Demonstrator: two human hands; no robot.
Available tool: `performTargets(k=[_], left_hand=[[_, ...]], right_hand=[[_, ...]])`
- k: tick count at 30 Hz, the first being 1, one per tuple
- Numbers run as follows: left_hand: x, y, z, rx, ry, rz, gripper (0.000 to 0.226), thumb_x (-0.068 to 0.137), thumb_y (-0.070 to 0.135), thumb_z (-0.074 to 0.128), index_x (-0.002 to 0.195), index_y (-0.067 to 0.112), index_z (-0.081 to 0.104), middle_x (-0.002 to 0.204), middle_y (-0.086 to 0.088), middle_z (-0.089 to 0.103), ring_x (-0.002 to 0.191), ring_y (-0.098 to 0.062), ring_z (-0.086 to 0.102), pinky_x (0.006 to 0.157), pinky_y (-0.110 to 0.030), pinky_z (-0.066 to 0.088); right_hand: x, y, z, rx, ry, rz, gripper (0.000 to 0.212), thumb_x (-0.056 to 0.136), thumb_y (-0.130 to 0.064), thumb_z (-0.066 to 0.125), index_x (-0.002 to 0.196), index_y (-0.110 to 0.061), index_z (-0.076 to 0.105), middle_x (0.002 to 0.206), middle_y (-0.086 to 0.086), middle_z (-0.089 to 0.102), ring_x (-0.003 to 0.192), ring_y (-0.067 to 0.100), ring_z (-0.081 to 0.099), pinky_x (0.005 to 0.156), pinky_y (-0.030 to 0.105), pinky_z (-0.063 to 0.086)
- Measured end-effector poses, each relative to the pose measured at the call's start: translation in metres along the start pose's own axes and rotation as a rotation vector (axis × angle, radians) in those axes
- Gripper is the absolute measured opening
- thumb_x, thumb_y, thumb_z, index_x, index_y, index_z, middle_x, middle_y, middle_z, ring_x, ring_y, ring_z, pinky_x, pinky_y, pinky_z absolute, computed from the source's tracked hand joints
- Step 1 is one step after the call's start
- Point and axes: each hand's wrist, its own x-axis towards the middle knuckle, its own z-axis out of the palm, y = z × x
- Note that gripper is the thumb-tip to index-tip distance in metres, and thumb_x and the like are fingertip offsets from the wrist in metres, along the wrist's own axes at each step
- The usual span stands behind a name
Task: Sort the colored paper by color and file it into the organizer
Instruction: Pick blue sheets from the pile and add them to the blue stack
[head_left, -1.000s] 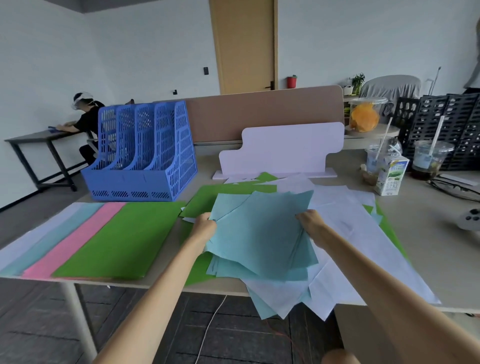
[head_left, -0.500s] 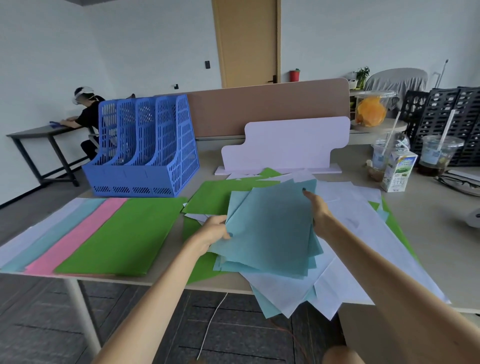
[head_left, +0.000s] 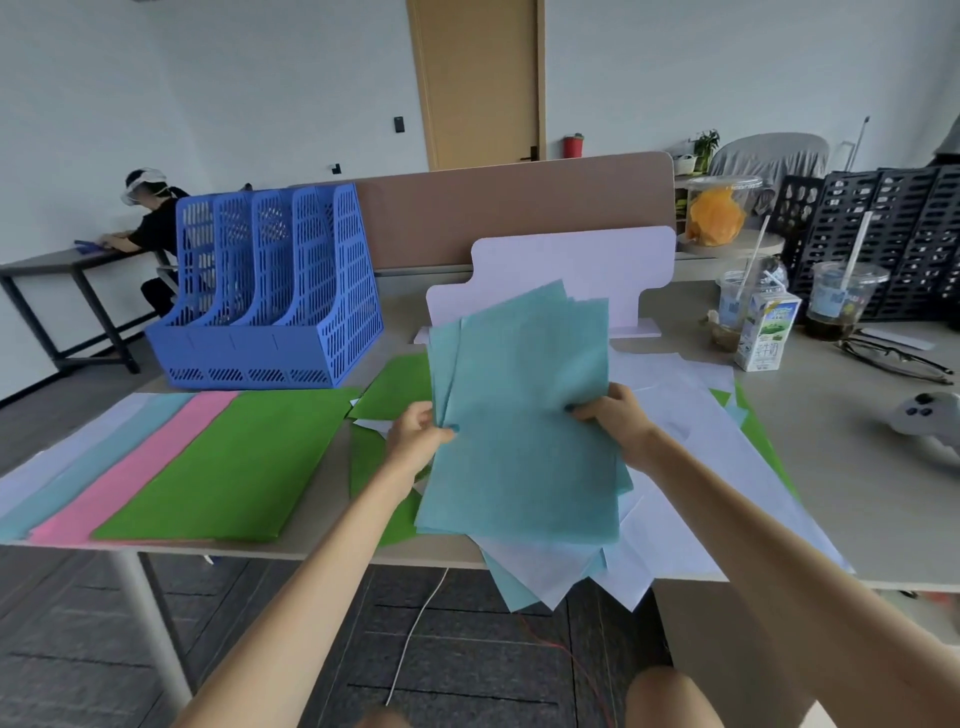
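Table (head_left: 857, 467) space carries most of the work: at its left lie sorted stacks in white, teal, pink and green (head_left: 218, 467), and at the right a mixed heap of white paper (head_left: 701, 467) with green sheets under it. Behind the sorted stacks stands the blue organizer (head_left: 270, 291), upright, and its compartments look empty, so nothing is filed yet. In the middle, the teal sheets (head_left: 519, 415) are lifted and tilted up above the heap, fanned unevenly. The left hand (head_left: 415, 441) is clamped on their left edge, and the right hand (head_left: 613, 421) pinches their right edge. I judge the step is gathering the teal colour. Next, the sheets probably need squaring, then laying on the teal stack (head_left: 78, 478) at the far left.
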Motion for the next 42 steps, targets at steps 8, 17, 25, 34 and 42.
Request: performTargets(k=[8, 17, 25, 34, 42], left_hand=[[-0.004, 0.044, 0.003, -0.188, -0.027, 0.131, 0.027, 0.096, 0.017, 0.053, 0.122, 0.011, 0.058, 0.117, -0.003, 0.065, 0.107, -0.02, 0.062, 0.091, -0.035, 0.051], [-0.031, 0.099, 0.005, -0.228, 0.103, 0.516, 0.033, 0.097, 0.012, 0.052, 0.097, 0.041, 0.035, 0.097, 0.034, 0.034, 0.076, 0.039, 0.036, 0.067, 0.008, 0.029], [-0.035, 0.099, 0.006, -0.181, 0.083, 0.587, 0.033, 0.099, 0.016, 0.048, 0.13, 0.024, 0.041, 0.127, 0.02, 0.048, 0.108, 0.024, 0.045, 0.095, -0.006, 0.036], [-0.032, 0.071, 0.009, -0.021, 0.054, 0.441, 0.055, 0.105, 0.03, 0.029, 0.151, 0.013, 0.005, 0.155, 0.014, 0.01, 0.139, 0.005, 0.012, 0.105, -0.015, 0.008], [-0.003, 0.073, 0.006, 0.035, 0.068, 0.437, 0.055, 0.105, 0.026, 0.024, 0.151, 0.008, -0.001, 0.159, 0.002, 0.002, 0.145, -0.01, 0.005, 0.104, -0.013, 0.005]], right_hand=[[-0.006, -0.038, -0.004, 0.207, -0.048, -0.145, 0.016, 0.073, 0.007, 0.067, 0.083, -0.006, 0.069, 0.075, 0.006, 0.072, 0.066, 0.024, 0.067, 0.069, 0.035, 0.056], [-0.026, -0.088, -0.001, 0.254, -0.081, -0.367, 0.026, 0.076, -0.004, 0.074, 0.102, -0.007, 0.069, 0.099, 0.007, 0.074, 0.085, 0.023, 0.07, 0.077, 0.037, 0.058], [-0.037, -0.092, 0.013, 0.08, -0.032, -0.444, 0.019, 0.077, -0.003, 0.075, 0.093, -0.011, 0.068, 0.084, -0.003, 0.071, 0.069, 0.01, 0.069, 0.062, 0.026, 0.056], [-0.038, -0.048, 0.011, 0.152, 0.038, -0.35, 0.031, 0.08, -0.01, 0.074, 0.109, -0.009, 0.063, 0.095, -0.001, 0.071, 0.073, 0.005, 0.069, 0.059, 0.019, 0.052], [-0.022, -0.044, 0.023, 0.049, 0.023, -0.31, 0.006, 0.091, -0.011, 0.062, 0.089, -0.009, 0.068, 0.066, -0.012, 0.07, 0.059, 0.003, 0.066, 0.053, 0.018, 0.052]])
